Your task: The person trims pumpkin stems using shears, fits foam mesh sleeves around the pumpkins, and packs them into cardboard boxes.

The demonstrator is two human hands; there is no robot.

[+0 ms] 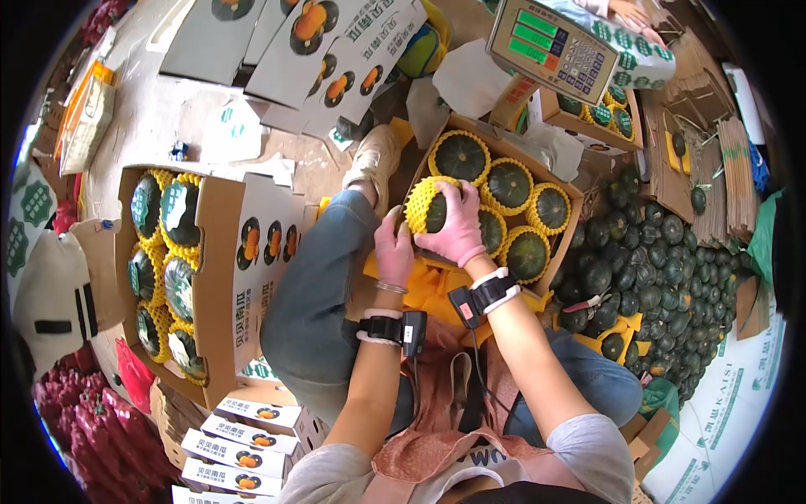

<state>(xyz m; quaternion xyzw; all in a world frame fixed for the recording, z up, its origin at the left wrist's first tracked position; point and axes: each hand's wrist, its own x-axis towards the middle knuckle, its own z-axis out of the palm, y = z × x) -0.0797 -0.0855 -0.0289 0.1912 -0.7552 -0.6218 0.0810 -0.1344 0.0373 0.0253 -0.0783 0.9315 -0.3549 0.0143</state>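
Note:
A dark green kabocha squash [426, 207] in a yellow foam net is held up over the left side of an open cardboard box [537, 288]. My right hand [457, 223], in a pink glove, wraps round its right side with the fingers over the top. My left hand [393, 249], gloved too, is cupped against its lower left side. Inside the box sit several more netted squashes [509, 182], stems hidden or too small to make out. The held one covers part of the box's left side.
A digital scale [552, 46] stands beyond the box. Loose squashes [663, 269] are heaped at right. A filled box [220, 328] stands at left, near stacked printed cartons [243, 441] and dark red net bags [92, 428]. Another person's hand [630, 12] shows at the top right.

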